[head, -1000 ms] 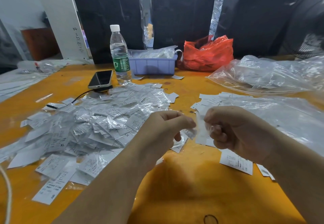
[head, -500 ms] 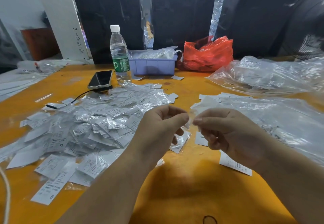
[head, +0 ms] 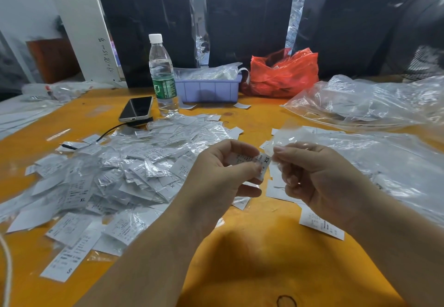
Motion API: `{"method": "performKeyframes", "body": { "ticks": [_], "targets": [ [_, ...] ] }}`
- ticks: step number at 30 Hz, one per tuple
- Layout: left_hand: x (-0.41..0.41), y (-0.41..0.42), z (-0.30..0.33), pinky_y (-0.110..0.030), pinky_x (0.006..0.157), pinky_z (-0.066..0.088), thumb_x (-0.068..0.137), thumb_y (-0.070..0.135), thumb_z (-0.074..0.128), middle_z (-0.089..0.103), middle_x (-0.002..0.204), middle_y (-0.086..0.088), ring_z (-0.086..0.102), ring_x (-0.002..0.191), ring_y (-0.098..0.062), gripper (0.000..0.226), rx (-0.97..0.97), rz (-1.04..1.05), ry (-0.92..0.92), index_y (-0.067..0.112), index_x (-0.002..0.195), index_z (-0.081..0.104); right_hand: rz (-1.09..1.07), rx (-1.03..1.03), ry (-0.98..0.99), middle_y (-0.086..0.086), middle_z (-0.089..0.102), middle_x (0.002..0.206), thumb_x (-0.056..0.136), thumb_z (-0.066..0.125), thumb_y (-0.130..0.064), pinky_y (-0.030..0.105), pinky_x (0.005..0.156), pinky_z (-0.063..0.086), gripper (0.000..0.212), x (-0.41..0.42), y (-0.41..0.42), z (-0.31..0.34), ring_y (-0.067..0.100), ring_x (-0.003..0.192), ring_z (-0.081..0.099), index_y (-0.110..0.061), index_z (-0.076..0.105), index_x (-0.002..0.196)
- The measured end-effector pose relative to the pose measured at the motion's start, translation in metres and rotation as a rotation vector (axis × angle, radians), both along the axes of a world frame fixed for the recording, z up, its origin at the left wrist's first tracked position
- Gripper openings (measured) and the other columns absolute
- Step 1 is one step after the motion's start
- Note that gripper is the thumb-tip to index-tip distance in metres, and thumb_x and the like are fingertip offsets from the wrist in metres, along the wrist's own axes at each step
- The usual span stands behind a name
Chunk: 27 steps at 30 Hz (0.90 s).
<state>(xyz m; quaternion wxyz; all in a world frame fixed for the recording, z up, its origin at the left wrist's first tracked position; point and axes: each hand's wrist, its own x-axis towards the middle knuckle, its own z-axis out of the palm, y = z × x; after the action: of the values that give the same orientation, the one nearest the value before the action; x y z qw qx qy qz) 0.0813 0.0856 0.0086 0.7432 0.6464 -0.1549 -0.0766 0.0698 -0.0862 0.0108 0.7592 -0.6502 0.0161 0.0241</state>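
**XS label at mouth of clear bag**

L hand [head: 223,177] curled, thumb + fingers pinching label [head: 263,163] marked XS, held above table [head: 252,246] mid-frame. R hand [head: 319,181] curled too, pinching clear bag [head: 284,136] just beside label's end; touching or not, can't tell. Pile [head: 120,174] of bagged labels to the left. Phone [head: 137,109], bottle [head: 163,76], tray [head: 209,89], red bag [head: 283,73] at back.

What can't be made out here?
In the head view:
Too small: fine print on the XS label; left hand covers one end.
Blurred: the clear sleeve the right hand pinches.
Hidden: contents of the purple tray, behind its wall and crumpled plastic; contents of the red bag, inside its folds.
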Motion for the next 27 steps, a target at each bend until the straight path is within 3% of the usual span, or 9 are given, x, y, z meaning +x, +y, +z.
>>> {"method": "performKeyframes", "body": {
  "ticks": [11,20,27],
  "targets": [
    [-0.0010,0.0005,0.0006,-0.030,0.055,0.055,0.083,-0.008,0.068,0.067,0.078,-0.009,0.065,0.062,-0.020,0.027,0.002,-0.030,-0.014,0.018,0.076,0.073,-0.034,-0.023,-0.028,0.002,0.048,0.061,0.062,0.075,-0.030,0.020,0.043,0.034,0.016,-0.0014,-0.0002,-0.0007,0.011,0.050,0.040,-0.015,0.071,0.058],
    [-0.0012,0.0003,0.0015,-0.029,0.054,0.055,0.074,-0.001,0.073,0.068,0.076,-0.009,0.064,0.061,-0.019,0.020,0.008,-0.076,-0.013,0.019,0.075,0.074,-0.061,-0.058,-0.024,0.001,0.048,0.058,0.066,0.076,-0.034,0.020,0.042,0.034,0.023,-0.0011,-0.0013,-0.0007,0.010,0.048,0.040,-0.014,0.071,0.057],
    [0.0005,-0.0003,-0.0004,-0.027,0.052,0.054,0.084,-0.008,0.067,0.067,0.079,-0.014,0.065,0.062,-0.017,0.015,0.012,0.032,0.005,0.006,0.091,0.069,-0.015,-0.042,-0.025,0.000,0.049,0.057,0.059,0.079,-0.029,0.020,0.043,0.032,0.020,-0.0014,0.0005,-0.0008,0.010,0.049,0.040,-0.011,0.073,0.064]
  ]
}}
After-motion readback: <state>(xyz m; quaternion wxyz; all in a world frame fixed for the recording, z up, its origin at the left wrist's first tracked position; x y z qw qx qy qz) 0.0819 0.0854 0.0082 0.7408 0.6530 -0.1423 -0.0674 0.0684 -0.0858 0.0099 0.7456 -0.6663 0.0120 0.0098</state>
